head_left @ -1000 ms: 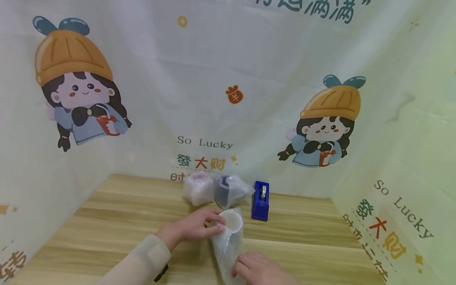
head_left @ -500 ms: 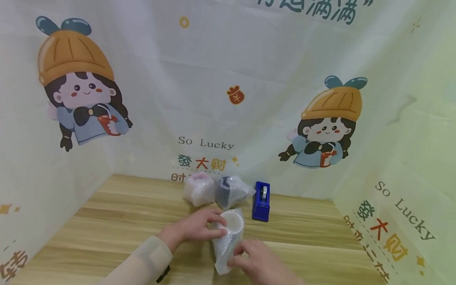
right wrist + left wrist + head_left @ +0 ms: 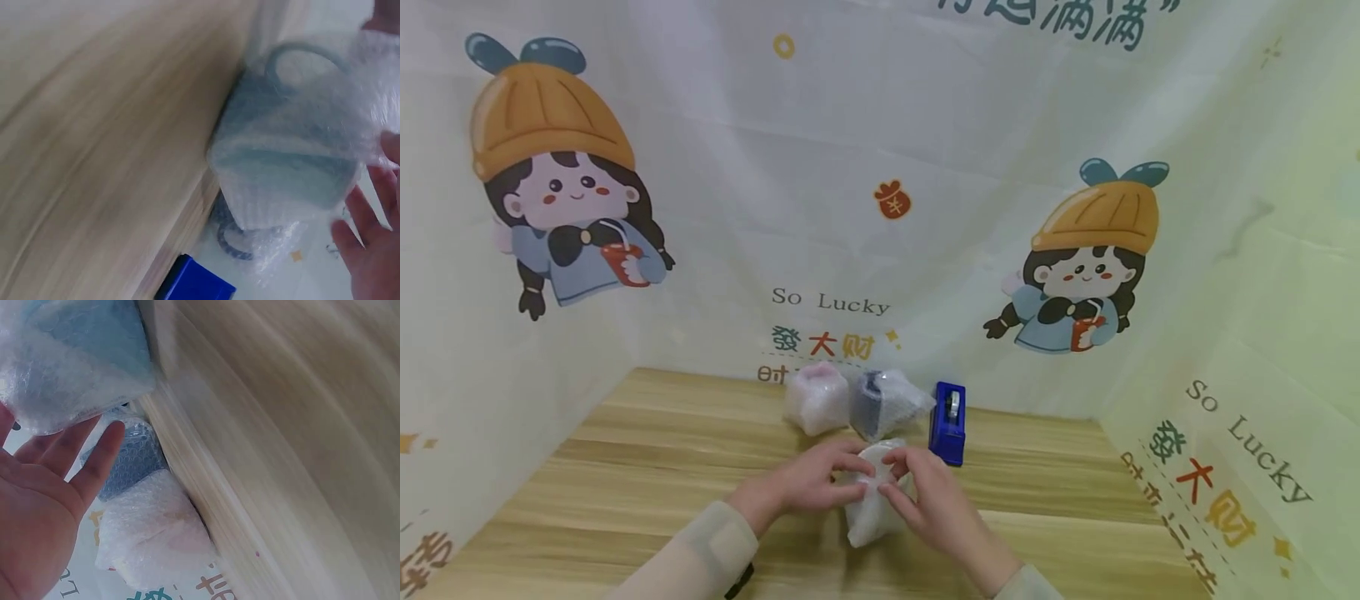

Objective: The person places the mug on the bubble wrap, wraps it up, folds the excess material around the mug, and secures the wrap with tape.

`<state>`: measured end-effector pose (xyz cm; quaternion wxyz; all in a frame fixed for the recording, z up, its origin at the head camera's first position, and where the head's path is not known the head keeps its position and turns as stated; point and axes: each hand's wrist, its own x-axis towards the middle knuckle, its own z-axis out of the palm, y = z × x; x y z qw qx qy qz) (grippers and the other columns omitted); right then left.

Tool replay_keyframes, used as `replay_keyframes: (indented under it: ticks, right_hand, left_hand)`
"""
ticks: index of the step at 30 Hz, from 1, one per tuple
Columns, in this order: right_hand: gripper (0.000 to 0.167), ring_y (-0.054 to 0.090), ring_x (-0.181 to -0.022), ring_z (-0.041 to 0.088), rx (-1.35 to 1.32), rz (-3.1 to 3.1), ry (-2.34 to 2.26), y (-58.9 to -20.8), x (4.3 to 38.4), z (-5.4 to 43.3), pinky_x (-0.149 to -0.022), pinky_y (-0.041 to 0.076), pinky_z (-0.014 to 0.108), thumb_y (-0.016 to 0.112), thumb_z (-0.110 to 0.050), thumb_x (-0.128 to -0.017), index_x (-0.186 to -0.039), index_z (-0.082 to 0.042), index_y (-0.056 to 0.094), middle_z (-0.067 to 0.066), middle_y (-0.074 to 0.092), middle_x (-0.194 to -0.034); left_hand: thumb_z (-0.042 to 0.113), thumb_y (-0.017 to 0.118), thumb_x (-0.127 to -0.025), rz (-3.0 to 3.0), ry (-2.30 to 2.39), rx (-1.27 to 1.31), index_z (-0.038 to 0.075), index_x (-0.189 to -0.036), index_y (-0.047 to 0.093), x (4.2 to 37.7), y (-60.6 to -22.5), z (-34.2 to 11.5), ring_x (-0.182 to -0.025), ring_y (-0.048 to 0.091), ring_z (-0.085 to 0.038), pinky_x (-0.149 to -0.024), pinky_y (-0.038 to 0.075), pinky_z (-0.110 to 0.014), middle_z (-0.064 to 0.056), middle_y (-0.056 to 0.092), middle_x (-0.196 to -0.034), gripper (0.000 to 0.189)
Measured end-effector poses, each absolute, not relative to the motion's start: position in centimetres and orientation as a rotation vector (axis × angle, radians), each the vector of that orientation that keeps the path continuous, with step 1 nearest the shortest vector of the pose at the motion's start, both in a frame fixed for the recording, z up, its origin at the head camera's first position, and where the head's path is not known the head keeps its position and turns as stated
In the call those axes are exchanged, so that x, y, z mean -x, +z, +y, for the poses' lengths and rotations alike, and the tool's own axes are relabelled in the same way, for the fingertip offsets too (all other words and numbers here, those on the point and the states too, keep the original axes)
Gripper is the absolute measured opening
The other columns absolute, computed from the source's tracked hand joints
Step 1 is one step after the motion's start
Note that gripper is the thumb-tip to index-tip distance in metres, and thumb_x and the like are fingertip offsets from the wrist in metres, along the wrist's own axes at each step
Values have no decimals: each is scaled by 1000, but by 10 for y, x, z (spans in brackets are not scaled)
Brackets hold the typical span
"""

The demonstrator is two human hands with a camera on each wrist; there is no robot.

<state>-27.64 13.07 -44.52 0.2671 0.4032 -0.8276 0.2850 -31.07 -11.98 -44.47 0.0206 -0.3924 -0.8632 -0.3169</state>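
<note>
A pale blue-green mug (image 3: 287,178) stands on the table inside bubble wrap (image 3: 867,521); its ring handle shows through the film in the right wrist view. The left hand (image 3: 808,482) holds the mug near its rim from the left, thumb and fingers apart around it. From the right, the right hand (image 3: 936,500) pinches the loose wrap, which lies folded over the mug's mouth. In the right wrist view, that hand's thumb presses the film while its other fingers spread along the mug's far side.
Behind the mug stand a pinkish bubble-wrapped item (image 3: 817,400) and a dark blue bubble-wrapped mug (image 3: 880,404). A blue tape dispenser (image 3: 949,425) is to their right. Printed cloth (image 3: 715,208) hangs around the wooden table (image 3: 655,467).
The right hand has moved up and away from the person, bringing the wrap's long loose end from in front up over the mug's mouth. The left hand stays at the rim.
</note>
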Motion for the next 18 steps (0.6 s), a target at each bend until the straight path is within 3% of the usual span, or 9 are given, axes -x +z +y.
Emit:
replay_keyframes:
  ticks: [6, 10, 13, 18]
  right_hand:
    - [26, 74, -89, 16, -1031, -2419, 1036, -446, 283, 134, -70, 58, 29, 78, -12, -102, -121, -9, 60, 4, 77, -100]
    - [26, 75, -101, 23, -978, -2396, 1143, -449, 282, 135, -89, 65, 35, 82, -11, -99, -116, -6, 63, 6, 73, -108]
    - [35, 68, -112, 21, -957, -2375, 1187, -453, 280, 142, -103, 62, 38, 89, -12, -93, -115, -7, 63, 5, 66, -117]
    - [30, 63, -119, 17, -1023, -2350, 1013, -457, 280, 151, -102, 59, 40, 92, -16, -90, -109, -15, 68, 4, 66, -122]
  left_hand:
    - [51, 73, -100, -2825, -1136, 1024, 12, -133, 79, 305, -444, -118, -144, 57, -39, -120, 48, -59, -15, 60, -159, 51]
    - [48, 75, -100, -2778, -1132, 1041, 15, -125, 81, 305, -448, -117, -138, 62, -34, -119, 51, -55, -12, 65, -153, 42]
    - [45, 74, -101, -2753, -1125, 1078, 15, -123, 82, 304, -448, -116, -136, 63, -34, -118, 51, -54, -13, 67, -151, 38]
    - [42, 73, -102, -2749, -1107, 1084, 13, -125, 81, 304, -448, -116, -138, 63, -38, -120, 50, -56, -16, 66, -152, 38]
